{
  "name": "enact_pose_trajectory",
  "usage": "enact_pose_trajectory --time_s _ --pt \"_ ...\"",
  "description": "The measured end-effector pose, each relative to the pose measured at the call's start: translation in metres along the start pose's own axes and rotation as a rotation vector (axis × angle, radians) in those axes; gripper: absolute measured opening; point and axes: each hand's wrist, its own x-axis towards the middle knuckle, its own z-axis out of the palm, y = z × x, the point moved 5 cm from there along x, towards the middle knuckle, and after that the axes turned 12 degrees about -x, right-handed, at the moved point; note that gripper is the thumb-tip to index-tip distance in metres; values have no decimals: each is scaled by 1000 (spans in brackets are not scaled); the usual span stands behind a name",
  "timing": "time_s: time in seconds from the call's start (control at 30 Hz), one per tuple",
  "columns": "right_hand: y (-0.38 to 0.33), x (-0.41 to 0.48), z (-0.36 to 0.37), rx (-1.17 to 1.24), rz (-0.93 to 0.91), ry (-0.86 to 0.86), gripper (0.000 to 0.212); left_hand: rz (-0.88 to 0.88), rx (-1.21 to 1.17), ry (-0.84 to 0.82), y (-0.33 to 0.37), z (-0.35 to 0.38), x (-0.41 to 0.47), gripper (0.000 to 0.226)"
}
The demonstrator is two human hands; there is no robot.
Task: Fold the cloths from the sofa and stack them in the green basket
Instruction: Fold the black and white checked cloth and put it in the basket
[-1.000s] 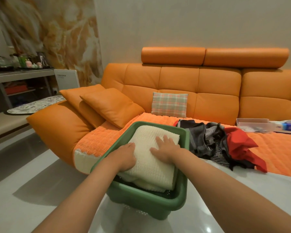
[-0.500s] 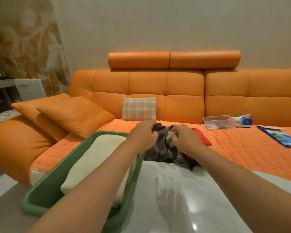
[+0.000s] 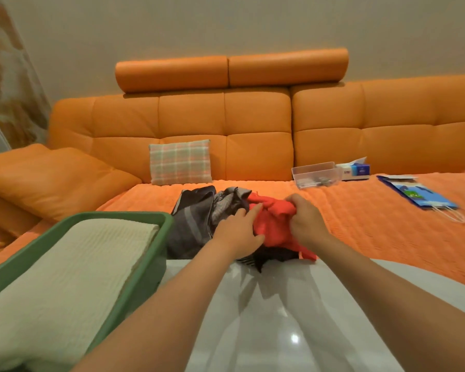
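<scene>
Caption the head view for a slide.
Right hand grips red cloth on sofa, left hand touches it; folded cream cloth lies in green basket.

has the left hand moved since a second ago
Yes: the left hand left the folded cream cloth in the green plastic basket and went right, past the basket's rim, onto the crumpled red cloth.

Left hand (image 3: 239, 232), right hand (image 3: 305, 222) now on red cloth (image 3: 274, 226) — right apparently gripping.
</scene>
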Motion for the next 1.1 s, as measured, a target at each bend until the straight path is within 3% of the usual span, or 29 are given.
enact_pose_trajectory --time_s 0.17,0.23,0.3,0.37,0.43,0.5,0.57,0.63,0.73,0.8,0.87,1.0,1.1 --pt "-6 7 -34 294 -33 140 41 91 -31 363 31 -23 -2 78" --pt "-16 2 -46 336 -97 174 33 170 -65 340 49 -28 -2 63" --pt "-25 -6 -57 311 -169 210 29 184 -139 285 62 -33 -1 32" --pt "-30 -13 -64 202 -225 183 29 176 -150 296 69 -44 -3 19" --pt "-29 -17 -67 -154 -226 101 22 158 -142 264 68 -51 -5 17" --pt "-22 -20 -70 -593 -129 7 18 137 -207 194 60 -52 -12 16" --pt "-16 -23 -73 -828 55 -87 31 107 -253 100 46 -47 -19 34" --pt "-21 -26 -69 -843 129 -117 57 60 -191 43 27 -42 -25 45" --pt "-52 -31 -50 -660 -128 -39 74 -55 -112 74 -7 -41 -31 44" --pt "-72 -38 -26 -513 -337 -103 72 -148 -79 106 -26 -44 -33 46" --pt "-77 -42 7 -512 -421 -235 71 -228 -54 88 -40 -42 -32 48" --pt "-60 -33 54 -779 -404 -332 62 -293 -102 -24 -60 -25 -17 47" --pt "-49 -18 59 -965 -453 -244 49 -264 -66 164 -66 -29 -8 44"
